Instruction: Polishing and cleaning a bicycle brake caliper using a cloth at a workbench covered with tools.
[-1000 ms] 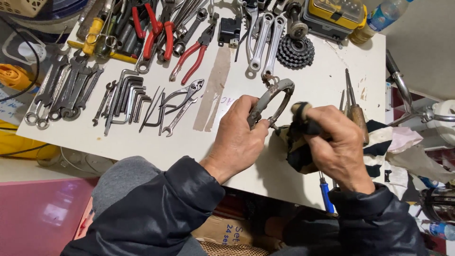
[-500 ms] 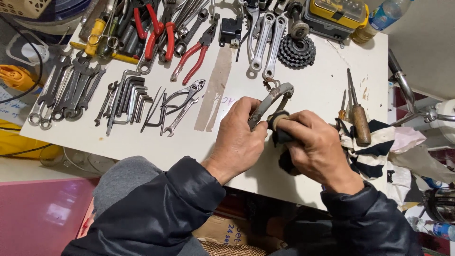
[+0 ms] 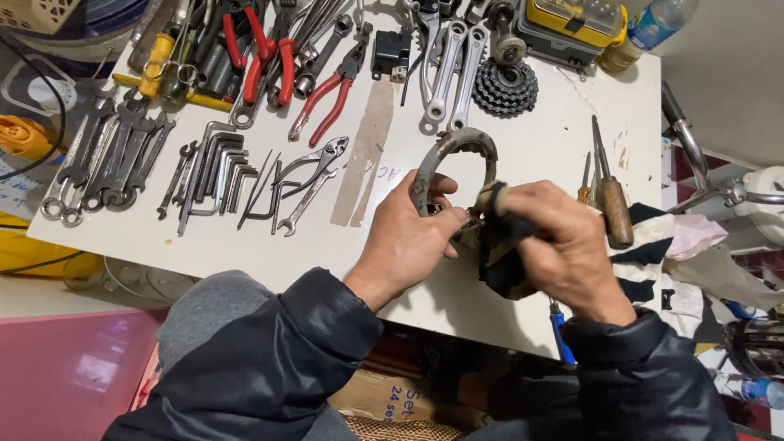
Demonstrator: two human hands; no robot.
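Observation:
My left hand point(image 3: 412, 237) grips a worn grey metal ring-shaped part point(image 3: 445, 159), open on one side, and holds it upright over the white table point(image 3: 523, 147). My right hand point(image 3: 563, 245) is closed on a dark rag point(image 3: 498, 261) and presses it against the lower right of the ring, where a wooden-looking knob shows at my fingertips. Both arms wear dark padded sleeves.
Many tools lie on the table: red-handled pliers point(image 3: 322, 102), hex keys point(image 3: 216, 167), spanners point(image 3: 106, 155), slip-joint pliers point(image 3: 314, 163), long wrenches point(image 3: 449, 69), a bicycle sprocket point(image 3: 506, 86), wooden-handled screwdrivers point(image 3: 612, 204). A yellow case point(image 3: 572, 20) stands at the back; cloths point(image 3: 678, 245) lie at the right.
My right hand has moved left with the rag onto the ring. The ring has been lifted and turned more upright in my left hand.

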